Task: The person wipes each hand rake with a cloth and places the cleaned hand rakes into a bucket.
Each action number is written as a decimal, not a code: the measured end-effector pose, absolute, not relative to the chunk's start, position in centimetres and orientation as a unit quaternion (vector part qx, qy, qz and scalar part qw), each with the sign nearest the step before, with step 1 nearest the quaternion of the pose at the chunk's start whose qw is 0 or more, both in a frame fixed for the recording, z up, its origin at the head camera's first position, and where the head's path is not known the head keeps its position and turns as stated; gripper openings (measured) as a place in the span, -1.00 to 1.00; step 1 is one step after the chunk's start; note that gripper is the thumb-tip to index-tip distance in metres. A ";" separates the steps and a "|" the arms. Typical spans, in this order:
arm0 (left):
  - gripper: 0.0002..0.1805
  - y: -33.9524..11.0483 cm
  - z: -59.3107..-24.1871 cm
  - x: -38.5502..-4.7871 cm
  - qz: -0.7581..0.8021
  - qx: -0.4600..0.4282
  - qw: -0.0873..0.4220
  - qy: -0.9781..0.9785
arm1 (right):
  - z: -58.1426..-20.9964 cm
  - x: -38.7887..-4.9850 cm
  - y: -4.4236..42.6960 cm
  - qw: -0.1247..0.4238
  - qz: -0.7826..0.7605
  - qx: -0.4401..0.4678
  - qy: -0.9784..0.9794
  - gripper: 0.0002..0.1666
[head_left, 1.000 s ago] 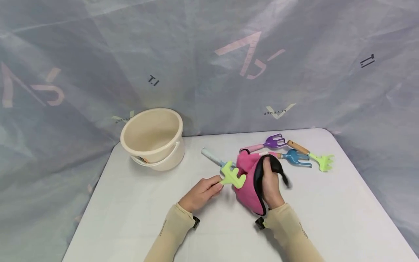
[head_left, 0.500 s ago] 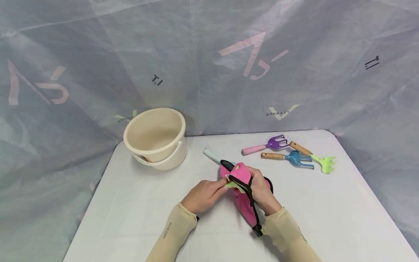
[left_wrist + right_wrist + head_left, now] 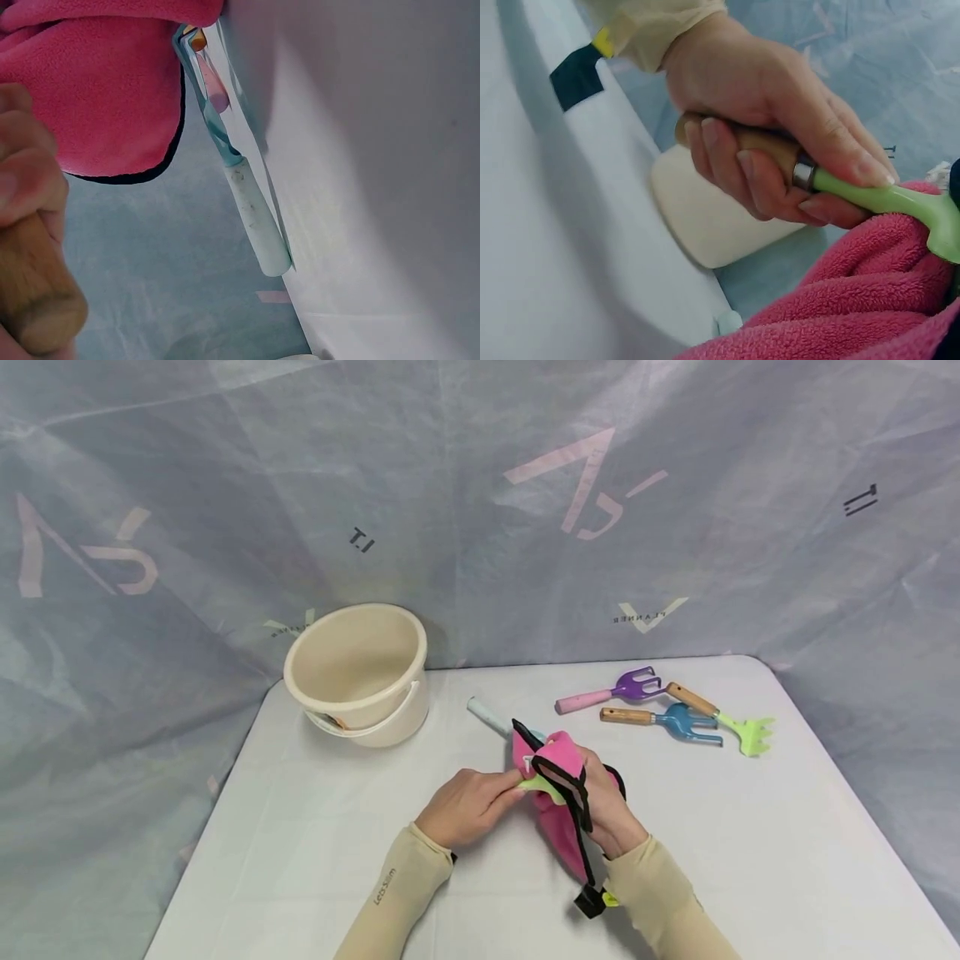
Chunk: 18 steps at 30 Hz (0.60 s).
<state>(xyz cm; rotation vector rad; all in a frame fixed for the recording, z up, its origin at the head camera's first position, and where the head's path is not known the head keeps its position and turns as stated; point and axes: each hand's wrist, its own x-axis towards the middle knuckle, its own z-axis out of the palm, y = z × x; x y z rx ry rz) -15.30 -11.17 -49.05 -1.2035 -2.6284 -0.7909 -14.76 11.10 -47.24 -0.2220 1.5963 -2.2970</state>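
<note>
Bucket (image 3: 356, 668) mouth-up, back L; L grip (image 3: 468, 806) clamped on grn fork (image 3: 542, 786), R grip (image 3: 611, 807) holding pink cloth (image 3: 557, 832).

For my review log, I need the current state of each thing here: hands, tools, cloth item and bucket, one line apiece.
Left hand: gripping a wooden handle
Held green rake: raised, head partly covered by cloth
Right hand: holding the pink cloth
Pink cloth: folded, bunched
Bucket: upright, open-topped, handle down
Pale blue tool: lying, head partly hidden
Purple fork: lying
Blue fork: lying
Second green rake: lying
</note>
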 end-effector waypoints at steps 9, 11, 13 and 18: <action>-0.79 -10.6 -49.3 -15.2 -0.270 -0.412 0.076 -0.867 | -46.5 -14.6 11.0 0.158 -0.824 0.028 0.544 -0.75; -0.83 -10.5 -49.4 -15.1 -0.274 -0.412 0.073 -0.866 | -46.5 -14.8 10.9 0.150 -0.823 0.048 0.546 -0.72; -0.85 -10.3 -49.5 -15.1 -0.280 -0.412 0.068 -0.865 | -46.6 -14.9 10.8 0.139 -0.821 0.064 0.550 -0.67; -0.79 -10.3 -49.6 -15.0 -0.282 -0.407 0.059 -0.867 | -47.1 -15.1 10.3 0.101 -0.821 0.090 0.555 -0.63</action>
